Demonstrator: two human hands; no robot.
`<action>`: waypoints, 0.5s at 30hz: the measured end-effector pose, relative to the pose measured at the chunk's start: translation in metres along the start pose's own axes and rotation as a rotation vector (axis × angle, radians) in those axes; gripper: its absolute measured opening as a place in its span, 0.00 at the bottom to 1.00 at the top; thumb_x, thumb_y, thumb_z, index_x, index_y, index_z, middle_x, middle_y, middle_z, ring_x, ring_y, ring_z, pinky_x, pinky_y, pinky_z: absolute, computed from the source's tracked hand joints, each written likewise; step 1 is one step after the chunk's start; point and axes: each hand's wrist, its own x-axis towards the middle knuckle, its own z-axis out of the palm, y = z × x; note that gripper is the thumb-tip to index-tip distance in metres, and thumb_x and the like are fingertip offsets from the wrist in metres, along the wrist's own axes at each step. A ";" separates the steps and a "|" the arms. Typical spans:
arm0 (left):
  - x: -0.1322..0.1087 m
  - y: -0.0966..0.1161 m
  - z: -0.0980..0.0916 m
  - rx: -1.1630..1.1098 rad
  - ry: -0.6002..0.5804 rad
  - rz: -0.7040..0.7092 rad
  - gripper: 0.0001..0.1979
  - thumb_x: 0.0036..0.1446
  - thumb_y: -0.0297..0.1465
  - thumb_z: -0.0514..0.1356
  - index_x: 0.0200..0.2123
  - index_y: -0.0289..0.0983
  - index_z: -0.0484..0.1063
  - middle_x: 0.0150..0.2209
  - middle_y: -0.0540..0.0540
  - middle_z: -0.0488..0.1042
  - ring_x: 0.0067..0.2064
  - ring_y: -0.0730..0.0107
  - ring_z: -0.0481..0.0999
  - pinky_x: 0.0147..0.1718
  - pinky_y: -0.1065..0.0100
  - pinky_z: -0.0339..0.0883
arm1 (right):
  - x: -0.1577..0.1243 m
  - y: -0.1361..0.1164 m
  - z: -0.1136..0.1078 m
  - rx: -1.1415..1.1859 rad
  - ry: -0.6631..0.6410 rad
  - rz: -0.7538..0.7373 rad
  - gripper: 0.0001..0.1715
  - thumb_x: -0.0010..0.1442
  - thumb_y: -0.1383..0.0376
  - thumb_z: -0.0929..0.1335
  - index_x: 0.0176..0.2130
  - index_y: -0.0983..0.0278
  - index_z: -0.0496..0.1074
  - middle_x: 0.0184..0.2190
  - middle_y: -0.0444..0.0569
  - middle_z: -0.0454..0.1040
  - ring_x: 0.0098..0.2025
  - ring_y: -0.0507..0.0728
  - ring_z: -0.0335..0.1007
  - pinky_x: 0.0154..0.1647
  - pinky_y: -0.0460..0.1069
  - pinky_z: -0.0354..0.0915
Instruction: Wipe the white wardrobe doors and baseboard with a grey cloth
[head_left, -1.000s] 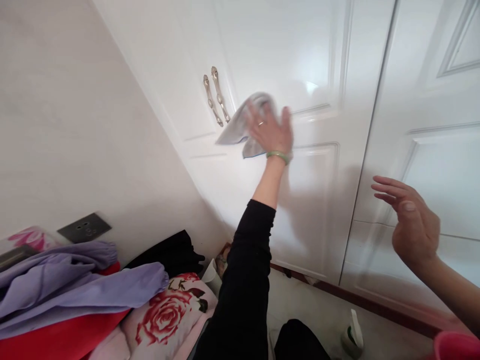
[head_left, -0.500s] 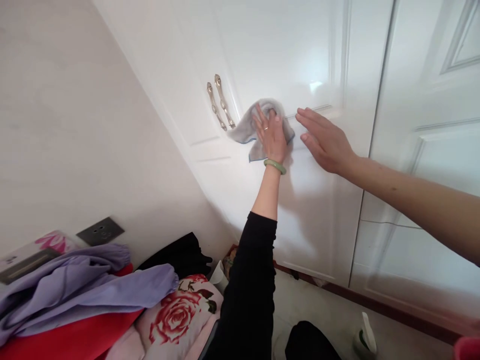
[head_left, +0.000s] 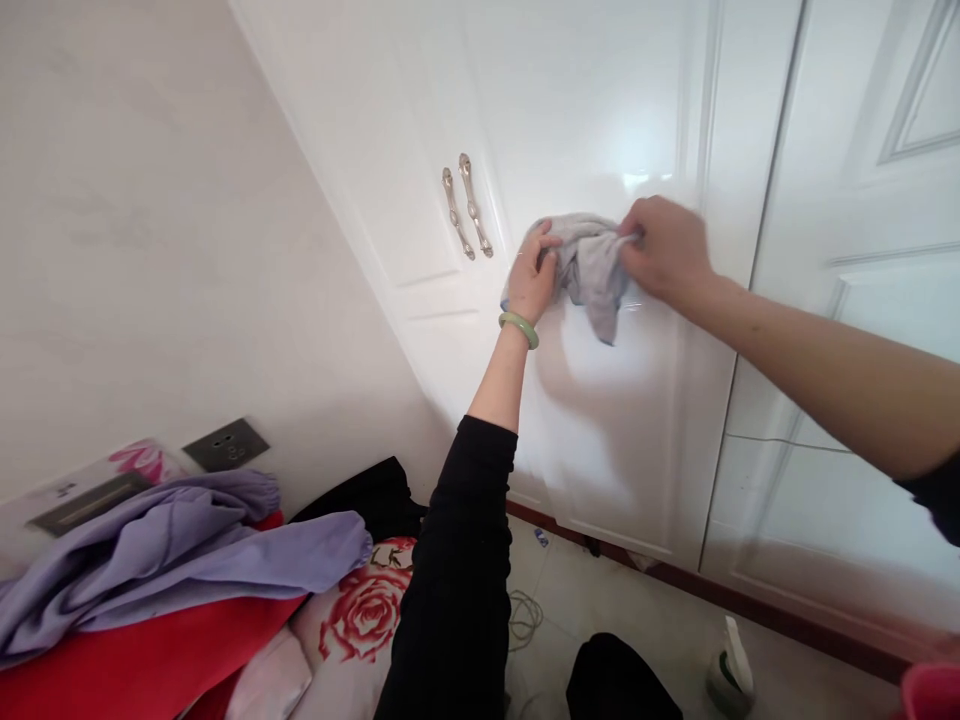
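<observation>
A grey cloth (head_left: 589,255) with a blue edge hangs bunched in front of the white cabinet door (head_left: 630,440). My left hand (head_left: 534,275), with a green bangle at the wrist, is closed on the cloth's left part. At the cloth's right end, my right hand (head_left: 664,245) pinches a corner between thumb and fingers. A loose fold droops between the two hands. To the left of the cloth, two metal handles (head_left: 466,205) are fixed side by side on the doors.
Purple clothing (head_left: 187,560) and red fabric (head_left: 150,650) lie at the lower left by a wall socket (head_left: 225,445). A spray bottle (head_left: 731,675) stands on the floor near a coil of cord (head_left: 525,620). At the right edge is a pink object (head_left: 930,692).
My right hand, apart from the cloth before, now grips its right corner. The cloth, pressed flat under my left palm earlier, is now gathered up and lies farther right.
</observation>
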 end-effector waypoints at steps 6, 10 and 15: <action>-0.016 0.022 0.040 -0.022 -0.049 0.017 0.37 0.78 0.35 0.65 0.86 0.42 0.64 0.92 0.59 0.48 0.93 0.62 0.48 0.95 0.53 0.46 | -0.006 0.018 -0.064 -0.029 0.133 0.059 0.39 0.86 0.39 0.56 0.62 0.52 0.87 0.63 0.58 0.87 0.68 0.79 0.78 0.74 0.79 0.74; -0.040 0.036 0.091 0.042 0.019 0.006 0.41 0.79 0.37 0.62 0.90 0.46 0.60 0.92 0.61 0.47 0.94 0.62 0.40 0.94 0.63 0.44 | -0.063 -0.028 -0.027 -0.025 -0.052 -0.187 0.39 0.87 0.49 0.53 0.81 0.55 0.73 0.82 0.52 0.74 0.83 0.74 0.71 0.82 0.77 0.73; -0.060 0.024 0.129 0.205 -0.065 0.147 0.35 0.82 0.36 0.55 0.87 0.37 0.67 0.91 0.46 0.55 0.94 0.59 0.42 0.94 0.57 0.39 | -0.110 -0.011 0.024 -0.105 -0.306 -0.281 0.47 0.85 0.47 0.62 0.90 0.62 0.59 0.89 0.58 0.61 0.91 0.77 0.56 0.90 0.82 0.59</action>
